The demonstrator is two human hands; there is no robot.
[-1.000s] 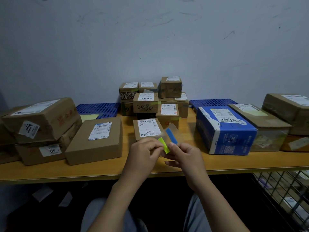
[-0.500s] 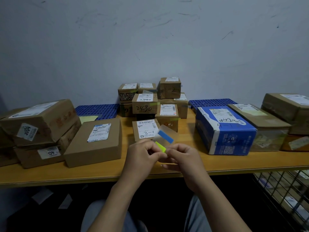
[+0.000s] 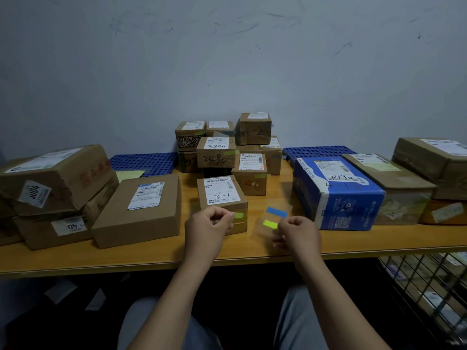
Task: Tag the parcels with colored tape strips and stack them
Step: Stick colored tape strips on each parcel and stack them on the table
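left hand (image 3: 209, 224): pinches green strip (image 3: 238, 215) against small parcel (image 3: 222, 198)
right hand (image 3: 297, 233): grips strip sheet (image 3: 265, 229) (clear)
tip: smooth strip flat

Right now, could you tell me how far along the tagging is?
Done: stacked rear parcels show green tags. In hand: left hand pinches a green strip at the 3-1 parcel; right hand holds the backing sheet. Left: flat parcel and blue box show none.
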